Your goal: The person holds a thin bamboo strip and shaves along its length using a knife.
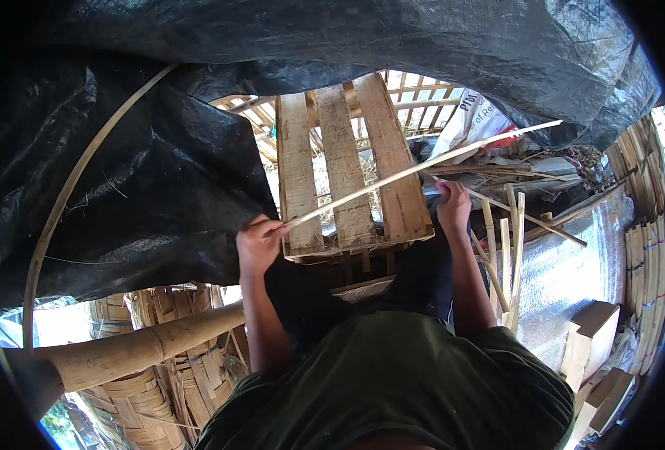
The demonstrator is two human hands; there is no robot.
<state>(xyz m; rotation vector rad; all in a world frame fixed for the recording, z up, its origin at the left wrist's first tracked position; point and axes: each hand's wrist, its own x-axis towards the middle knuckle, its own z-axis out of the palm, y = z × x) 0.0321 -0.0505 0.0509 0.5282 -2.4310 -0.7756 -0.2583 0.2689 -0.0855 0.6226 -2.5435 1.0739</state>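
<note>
My left hand (257,244) is closed around the near end of a long, thin bamboo strip (377,184). The strip slants up to the right, over a wooden slatted bench (340,172), and its far end points past a printed sack. My right hand (454,205) is closed on the pinkish handle of what looks like a small knife (440,186). Its thin, blurred blade points up and left, just below the strip; whether the two touch I cannot tell.
Black plastic sheeting (160,165) hangs at the left and overhead. Bamboo sticks (505,247) stand beside my right forearm, near a silvery sheet (573,255). A thick bamboo pole (145,345) crosses at lower left. The printed sack (471,124) lies beyond the bench.
</note>
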